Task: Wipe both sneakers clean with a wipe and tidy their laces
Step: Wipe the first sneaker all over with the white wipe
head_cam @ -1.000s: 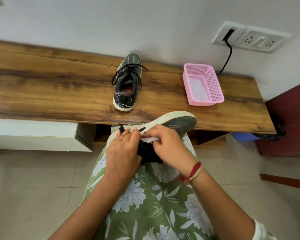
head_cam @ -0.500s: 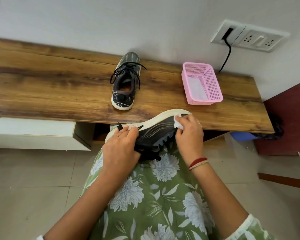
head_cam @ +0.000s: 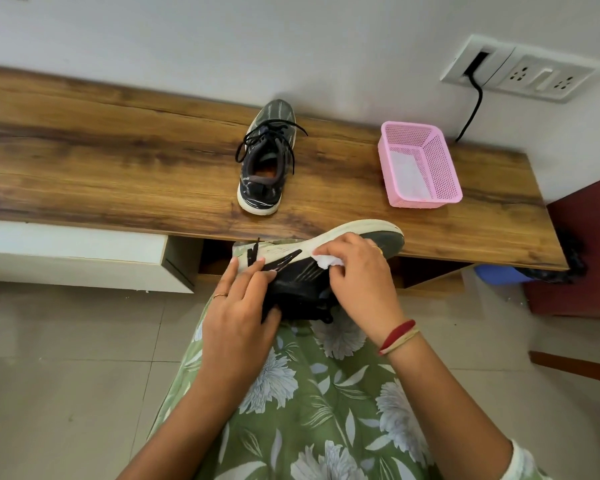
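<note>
Wiping a dark mesh sneaker (head_cam: 300,276) with pale foam sole, tipped sideways on the lap (head_cam: 291,393) to expose the sidewall; pinching a crumpled white wipe (head_cam: 328,262) in the right hand (head_cam: 357,277) at the sole edge; gripping the heel end with the left hand (head_cam: 239,315), likely for steadiness. Leaves the matching laced sneaker (head_cam: 264,168) upright on the long wooden bench (head_cam: 118,168), near a pink plastic basket (head_cam: 445,168). Shows no legible branding.

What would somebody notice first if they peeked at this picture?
Probably the two hands in the middle: the left hand steadies a dark sneaker on the lap while the right hand presses a white wipe against it. Behind, the other sneaker stands on the wooden bench with loose laces, a bright pink basket to its right.
</note>
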Demonstrator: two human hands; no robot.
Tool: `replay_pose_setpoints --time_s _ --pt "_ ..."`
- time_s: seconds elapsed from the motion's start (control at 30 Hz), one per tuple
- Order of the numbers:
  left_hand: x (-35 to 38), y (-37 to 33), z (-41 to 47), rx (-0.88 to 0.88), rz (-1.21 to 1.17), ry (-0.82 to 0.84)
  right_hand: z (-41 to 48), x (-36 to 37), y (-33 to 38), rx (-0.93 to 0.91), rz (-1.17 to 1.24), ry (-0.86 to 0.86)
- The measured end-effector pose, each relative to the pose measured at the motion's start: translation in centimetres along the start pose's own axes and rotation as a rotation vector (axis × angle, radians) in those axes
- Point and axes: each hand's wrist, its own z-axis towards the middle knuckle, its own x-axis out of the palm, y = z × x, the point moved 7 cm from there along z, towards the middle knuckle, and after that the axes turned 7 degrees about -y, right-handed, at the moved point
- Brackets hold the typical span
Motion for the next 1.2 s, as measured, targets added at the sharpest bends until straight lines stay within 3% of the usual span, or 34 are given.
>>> replay_pose_setpoints --time_s 0.13,0.3,0.4,0.47,0.6,0.77,0.9,1.07,1.2 --pt "-0.3 1.8 -0.5 -0.179 -0.020 0.000 -1.2 0.6 2.4 -0.071 0.039 0.039" --pt "-0.3 2.1 -0.6 -0.208 -0.025 0.015 -3.9 1.4 6.3 -0.299 -0.015 0.063" --pt "-0.4 1.8 -0.4 -0.174 -0.008 0.015 -2.2 0.8 3.5 -0.193 -0.120 -0.026" --pt "-0.4 1.8 -0.3 -0.164 0.005 0.022 -1.8 1.1 2.9 -0.134 -0.057 -0.005" --pt "-0.2 1.8 -0.3 -0.157 0.020 0.020 -4.0 2.0 5.8 -0.292 0.071 0.133" --pt "-0.2 1.9 -0.2 -0.153 0.000 -0.001 -2.0 1.2 3.2 -0.151 -0.006 0.006" --pt "-0.1 2.1 -0.5 -0.172 -0.038 -0.024 -4.9 1.9 6.0 -0.319 0.038 0.072" --pt "0.1 1.9 -0.4 -0.166 -0.025 -0.004 -3.0 1.3 2.5 -0.075 0.009 -0.097" --pt "0.1 2.1 -0.5 -0.163 -0.021 -0.004 -4.9 1.9 5.4 -0.295 0.036 0.032"
